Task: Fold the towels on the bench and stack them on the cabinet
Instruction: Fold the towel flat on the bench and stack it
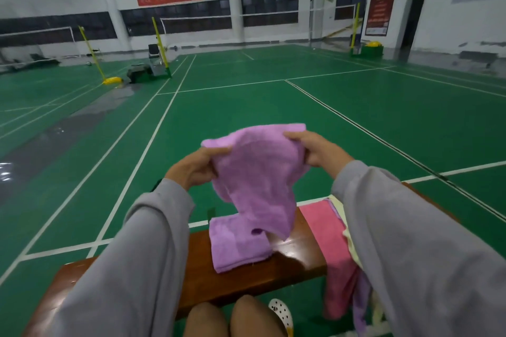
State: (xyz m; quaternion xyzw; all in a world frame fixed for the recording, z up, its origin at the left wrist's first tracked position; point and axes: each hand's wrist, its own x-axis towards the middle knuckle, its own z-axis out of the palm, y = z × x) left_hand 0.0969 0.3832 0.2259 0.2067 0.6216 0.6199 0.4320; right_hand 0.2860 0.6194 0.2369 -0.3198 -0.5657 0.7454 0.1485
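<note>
Two hands, both mine, are engaged on one purple towel (254,180). My left hand (195,169) pinches its upper left edge, thumb on top and fingers curled under. My right hand (315,149) pinches the upper right corner the same way. They are held apart and raised so the cloth hangs open in the air above the bench (295,257), which I judge lets me find the edges and square it before folding.

The hanging end reaches down to a flat purple slab (236,246) lying on the bench top. I cannot tell whether that slab is this towel's own lower part or a separate folded one.

To the right on the bench, partly behind my right sleeve, a pink towel (323,224) lies unfolded and droops over the front edge. A pale yellow towel (349,238) is bunched beside it. These await folding.

Beyond the bench lies the green court floor (246,107). The cabinet is not in view, so stacking is not yet done.
</note>
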